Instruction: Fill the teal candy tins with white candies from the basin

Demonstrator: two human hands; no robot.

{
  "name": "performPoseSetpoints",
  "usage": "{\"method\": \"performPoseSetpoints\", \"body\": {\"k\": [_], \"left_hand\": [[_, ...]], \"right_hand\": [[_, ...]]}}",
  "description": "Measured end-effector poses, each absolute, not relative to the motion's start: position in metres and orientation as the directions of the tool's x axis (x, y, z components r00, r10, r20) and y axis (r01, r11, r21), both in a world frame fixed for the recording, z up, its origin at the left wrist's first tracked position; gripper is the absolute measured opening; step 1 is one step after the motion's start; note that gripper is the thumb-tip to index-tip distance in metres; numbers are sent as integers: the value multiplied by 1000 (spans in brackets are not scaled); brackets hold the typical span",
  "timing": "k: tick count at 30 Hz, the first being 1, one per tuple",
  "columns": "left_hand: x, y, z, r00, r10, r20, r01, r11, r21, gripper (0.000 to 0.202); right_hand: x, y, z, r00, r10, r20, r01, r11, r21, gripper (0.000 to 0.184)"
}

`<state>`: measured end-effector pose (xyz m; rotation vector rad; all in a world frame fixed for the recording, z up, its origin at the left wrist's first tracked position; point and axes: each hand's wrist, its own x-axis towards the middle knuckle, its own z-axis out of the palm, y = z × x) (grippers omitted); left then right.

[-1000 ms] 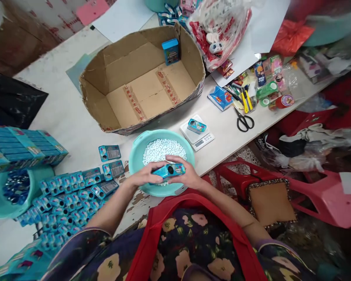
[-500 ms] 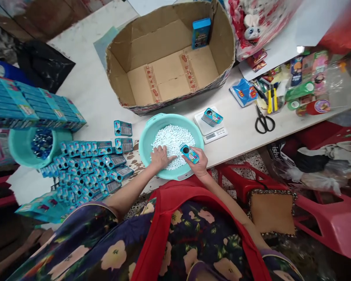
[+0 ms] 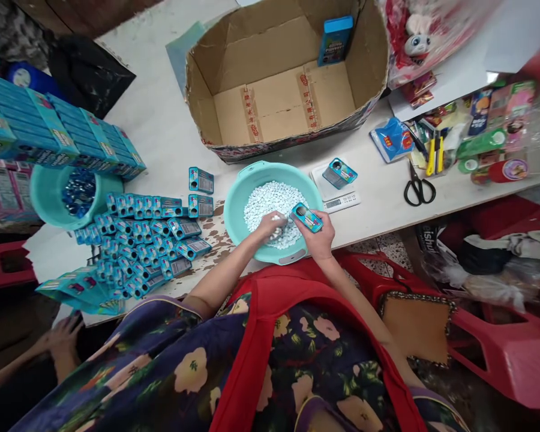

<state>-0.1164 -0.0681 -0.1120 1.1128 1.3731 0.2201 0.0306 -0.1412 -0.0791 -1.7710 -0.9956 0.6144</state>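
A turquoise basin (image 3: 234,210) holds a heap of small white candies (image 3: 270,201). My left hand (image 3: 270,227) is closed over the heap with some white candies showing at its fingers. Over the basin's right side, my right hand (image 3: 320,237) grips a small blue candy box (image 3: 306,217) with a round dark hole at one end. The left fingertips are close to that box; whether they touch it I cannot tell. Just right of the basin, another blue box (image 3: 341,173) lies on a small white digital scale (image 3: 342,202).
Many blue boxes (image 3: 139,240) stand left of the basin, near a second basin (image 3: 40,195) with blue wrapped pieces. Behind is a cardboard carton (image 3: 279,90) with one blue box inside. Scissors (image 3: 419,189) and wrappers lie right. Another person's hands (image 3: 65,339) show lower left.
My left hand has gone from spread on the candies to closed with some at its fingertips, and has come nearer the held box. The whole view has shifted slightly.
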Motion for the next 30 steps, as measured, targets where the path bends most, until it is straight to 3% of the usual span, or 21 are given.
{"method": "performPoseSetpoints", "body": {"k": [3,5,10,18,30], "left_hand": [[-130,-53,-87,306,719,-624,70,637,768,28],[-131,-46,-66,336,765,-550,-174,624,762,31],[-113,-42,-34,269,898,-349,-398,433,809,31],[-97,-32,-36,40,931,-364,-388,350,853,37],[-95,-27,-22,146,929,-341,-406,370,835,35]], "right_hand": [[30,-137,-69,456,890,22,412,-189,-891,37],[26,-133,-67,360,932,31,492,-162,-856,32],[12,-125,-69,148,989,-4,625,-97,-775,29],[6,-121,-53,162,986,26,622,-81,-779,31],[11,-114,-37,207,977,55,607,-84,-790,27]]}}
